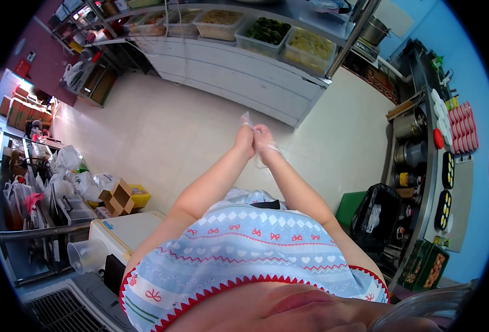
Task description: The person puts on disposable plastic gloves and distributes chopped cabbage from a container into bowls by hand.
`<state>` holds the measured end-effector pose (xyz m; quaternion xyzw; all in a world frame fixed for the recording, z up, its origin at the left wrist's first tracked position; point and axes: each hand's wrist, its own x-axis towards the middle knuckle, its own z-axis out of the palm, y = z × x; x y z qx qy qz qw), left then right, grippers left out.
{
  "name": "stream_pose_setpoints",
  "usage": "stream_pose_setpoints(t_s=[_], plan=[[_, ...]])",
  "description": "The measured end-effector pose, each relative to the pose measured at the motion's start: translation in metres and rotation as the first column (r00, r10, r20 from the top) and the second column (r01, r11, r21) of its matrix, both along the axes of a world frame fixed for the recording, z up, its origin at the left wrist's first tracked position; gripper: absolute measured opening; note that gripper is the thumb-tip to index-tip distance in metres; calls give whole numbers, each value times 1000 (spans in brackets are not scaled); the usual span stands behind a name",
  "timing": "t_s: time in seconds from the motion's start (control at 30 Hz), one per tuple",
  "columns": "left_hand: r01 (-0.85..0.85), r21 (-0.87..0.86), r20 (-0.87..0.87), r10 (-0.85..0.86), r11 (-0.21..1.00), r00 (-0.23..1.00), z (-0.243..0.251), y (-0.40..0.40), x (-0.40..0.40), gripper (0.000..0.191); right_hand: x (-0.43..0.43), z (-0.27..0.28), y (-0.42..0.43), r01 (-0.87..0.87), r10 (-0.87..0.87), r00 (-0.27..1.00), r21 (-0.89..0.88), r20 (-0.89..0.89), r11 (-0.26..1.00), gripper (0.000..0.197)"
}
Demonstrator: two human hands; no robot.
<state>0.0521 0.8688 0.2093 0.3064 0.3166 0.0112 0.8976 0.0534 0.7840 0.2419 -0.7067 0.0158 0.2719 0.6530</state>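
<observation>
Both my hands are held out before me, close together, above the pale tiled floor. Thin clear plastic, like a disposable glove (246,118), covers or sticks out past the fingertips of my left hand (244,136). It stretches across to the curled fingers of my right hand (264,138), which seem to pinch it. That right hand wears a clear disposable glove, bunched loosely at the wrist. Whether the left fingers are inside the plastic or grip it, I cannot tell.
Ahead, a white counter (236,79) carries tubs of food, among them leafy greens (268,31). At right are a steel worktable (425,166) with black trays (448,170) and a lined bin (375,216). Plastic bags (68,159), an open carton (120,198) and a white appliance (124,232) stand left.
</observation>
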Motion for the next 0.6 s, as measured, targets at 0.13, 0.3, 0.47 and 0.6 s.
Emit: stream_pose_setpoints(t_s=[0.13, 0.3, 0.47, 0.6], plan=[[13, 224, -2, -12, 974, 1000, 10, -1, 3, 29, 11, -19, -7, -65, 63, 995, 13, 76, 998, 18], [-54, 191, 33, 48, 980, 998, 8, -12, -3, 28, 17, -24, -4, 63, -3, 888, -115, 460, 991, 12], [105, 97, 9, -106, 990, 994, 8, -23, -8, 29, 13, -2, -10, 146, 13, 835, -245, 551, 959, 14], [55, 84, -120, -45, 995, 992, 18, -22, -9, 31, 6, 26, -17, 33, 265, 536, -334, 801, 942, 14]])
